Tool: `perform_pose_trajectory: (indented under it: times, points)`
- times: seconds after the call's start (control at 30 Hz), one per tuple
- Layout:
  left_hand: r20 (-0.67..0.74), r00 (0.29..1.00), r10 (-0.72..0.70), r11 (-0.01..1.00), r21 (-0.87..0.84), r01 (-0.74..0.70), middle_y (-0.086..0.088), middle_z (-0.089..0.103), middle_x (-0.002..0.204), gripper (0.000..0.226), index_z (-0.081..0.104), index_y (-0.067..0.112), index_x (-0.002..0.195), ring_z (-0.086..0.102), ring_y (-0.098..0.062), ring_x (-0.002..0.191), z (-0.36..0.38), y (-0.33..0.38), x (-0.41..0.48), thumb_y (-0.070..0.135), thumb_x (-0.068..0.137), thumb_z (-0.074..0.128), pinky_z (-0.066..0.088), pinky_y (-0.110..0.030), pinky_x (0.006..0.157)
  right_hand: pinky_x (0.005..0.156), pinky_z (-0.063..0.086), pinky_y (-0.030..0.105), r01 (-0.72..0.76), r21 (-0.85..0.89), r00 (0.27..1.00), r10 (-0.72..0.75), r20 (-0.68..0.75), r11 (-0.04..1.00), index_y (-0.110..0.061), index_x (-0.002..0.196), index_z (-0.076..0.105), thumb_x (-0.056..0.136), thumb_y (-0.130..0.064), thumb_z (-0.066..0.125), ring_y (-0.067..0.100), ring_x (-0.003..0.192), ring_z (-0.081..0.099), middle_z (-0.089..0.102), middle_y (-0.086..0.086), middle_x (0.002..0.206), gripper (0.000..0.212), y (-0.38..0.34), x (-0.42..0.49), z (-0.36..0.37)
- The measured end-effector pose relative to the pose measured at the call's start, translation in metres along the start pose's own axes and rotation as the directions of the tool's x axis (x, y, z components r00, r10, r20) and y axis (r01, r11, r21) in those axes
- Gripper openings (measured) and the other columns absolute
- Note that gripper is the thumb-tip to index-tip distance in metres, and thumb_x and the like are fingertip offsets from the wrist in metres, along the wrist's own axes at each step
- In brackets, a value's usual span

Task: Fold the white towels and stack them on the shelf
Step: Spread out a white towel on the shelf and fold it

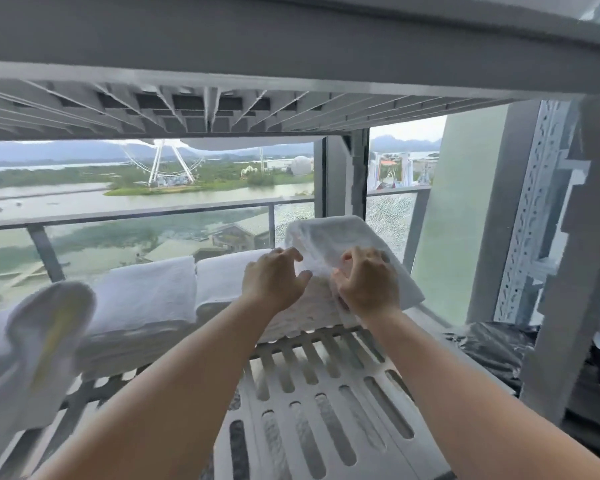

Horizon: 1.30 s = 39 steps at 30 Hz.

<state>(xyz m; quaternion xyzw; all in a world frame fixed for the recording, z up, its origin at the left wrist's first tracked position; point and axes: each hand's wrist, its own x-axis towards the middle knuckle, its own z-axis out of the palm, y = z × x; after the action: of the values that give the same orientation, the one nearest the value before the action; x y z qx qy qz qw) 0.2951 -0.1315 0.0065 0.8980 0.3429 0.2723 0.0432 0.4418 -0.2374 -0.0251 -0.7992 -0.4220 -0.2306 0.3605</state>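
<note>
Head camera: at centre frame, the left hand [274, 276] and right hand [367, 285] both clutch a folded white towel [329, 235] (fingers curled into the cloth), held tilted on a towel stack [302, 315] on the slotted shelf [326, 393], beside another stack [146, 294] at left.

The left hand [274, 280] and right hand [366, 287] cover the near edge of the top towel [329, 233]. At the shelf's [252, 396] left end a blurred white towel [45, 337] runs off frame. A black bag [489, 348] disappears behind the post [565, 306].
</note>
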Motion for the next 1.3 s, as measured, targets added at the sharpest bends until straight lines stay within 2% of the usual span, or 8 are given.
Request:
perform_pose_trajectory:
  times: [0.17, 0.33, 0.47, 0.6, 0.77, 0.93, 1.07, 1.3]
  points:
    - [0.053, 0.972, -0.231, 0.973, 0.04, 0.229, -0.01, 0.061, 0.134, 0.058, 0.05, 0.017, 0.139, 0.055, -0.033, 0.124, 0.013, 0.011, 0.034, 0.054, 0.095, 0.048, 0.042, -0.045, 0.096, 0.092, 0.045, 0.043, -0.03, -0.098, 0.998, 0.036, 0.057, 0.995, -0.023, 0.114, 0.053, 0.082, -0.057, 0.064, 0.028, 0.111, 0.05, 0.058, 0.005, 0.117, 0.048, 0.007, 0.012, 0.01]
    - [0.126, 0.95, -0.287, 0.939, -0.158, 0.305, -0.009, 0.058, 0.14, 0.068, 0.036, 0.015, 0.15, 0.054, -0.032, 0.127, 0.019, 0.008, 0.06, 0.04, 0.092, 0.062, 0.045, -0.046, 0.103, 0.088, 0.046, 0.042, -0.014, -0.149, 1.0, 0.011, -0.025, 0.989, -0.019, 0.107, 0.062, 0.09, -0.055, 0.056, 0.027, 0.106, 0.054, 0.062, 0.005, 0.11, 0.041, 0.014, 0.018, 0.017]
    - [0.133, 0.938, -0.321, 0.925, -0.168, 0.341, -0.006, 0.058, 0.139, 0.076, 0.03, 0.016, 0.151, 0.055, -0.031, 0.127, 0.028, 0.009, 0.07, 0.04, 0.089, 0.067, 0.042, -0.051, 0.105, 0.081, 0.046, 0.041, -0.031, -0.175, 0.997, 0.018, -0.078, 0.984, -0.017, 0.097, 0.065, 0.093, -0.049, 0.051, 0.027, 0.099, 0.057, 0.065, 0.003, 0.1, 0.035, 0.016, 0.016, 0.026]
    - [0.082, 0.959, -0.271, 0.893, -0.35, 0.282, -0.007, 0.064, 0.132, 0.071, 0.039, 0.022, 0.147, 0.058, -0.029, 0.124, 0.037, 0.009, 0.077, 0.021, 0.083, 0.071, 0.043, -0.045, 0.107, 0.075, 0.041, 0.04, -0.039, -0.131, 0.99, 0.021, -0.136, 0.991, -0.016, 0.089, 0.065, 0.096, -0.044, 0.051, 0.026, 0.094, 0.056, 0.065, 0.001, 0.094, 0.033, 0.018, 0.016, 0.032]
    - [-0.023, 0.976, -0.216, 0.873, -0.452, 0.183, -0.002, 0.07, 0.12, 0.057, 0.05, 0.025, 0.139, 0.064, -0.024, 0.112, 0.042, 0.015, 0.074, 0.012, 0.087, 0.069, 0.049, -0.03, 0.086, 0.081, 0.047, 0.043, -0.025, 0.021, 0.99, 0.028, -0.137, 0.999, -0.01, 0.093, 0.064, 0.099, -0.034, 0.051, 0.029, 0.096, 0.056, 0.063, 0.008, 0.098, 0.028, 0.018, 0.016, 0.036]
    - [-0.132, 0.98, -0.148, 0.879, -0.472, 0.069, 0.008, 0.066, 0.104, 0.05, 0.058, 0.029, 0.134, 0.064, -0.016, 0.098, 0.025, 0.027, 0.068, 0.007, 0.089, 0.065, 0.041, -0.018, 0.063, 0.084, 0.048, 0.041, 0.003, 0.199, 0.978, 0.039, -0.207, 0.98, -0.006, 0.099, 0.059, 0.1, -0.023, 0.054, 0.031, 0.097, 0.055, 0.06, 0.012, 0.101, 0.018, 0.012, 0.02, 0.02]
    - [-0.202, 0.974, -0.106, 0.876, -0.483, -0.005, 0.01, 0.069, 0.104, 0.05, 0.059, 0.03, 0.132, 0.065, -0.015, 0.1, -0.001, 0.035, 0.054, 0.01, 0.087, 0.068, 0.046, -0.025, 0.077, 0.076, 0.049, 0.041, 0.055, 0.222, 0.957, 0.012, -0.289, 0.974, -0.007, 0.104, 0.055, 0.099, -0.021, 0.053, 0.033, 0.102, 0.056, 0.058, 0.011, 0.106, 0.015, -0.007, 0.023, 0.001]
    - [-0.298, 0.948, -0.108, 0.859, -0.508, -0.062, 0.007, 0.072, 0.106, 0.049, 0.061, 0.032, 0.129, 0.068, -0.015, 0.095, -0.058, 0.027, 0.023, 0.01, 0.086, 0.07, 0.058, -0.038, 0.084, 0.063, 0.042, 0.034, 0.233, 0.269, 0.899, -0.102, -0.426, 0.935, -0.01, 0.107, 0.057, 0.097, -0.023, 0.056, 0.028, 0.102, 0.051, 0.056, 0.007, 0.108, 0.016, -0.06, 0.018, -0.019]
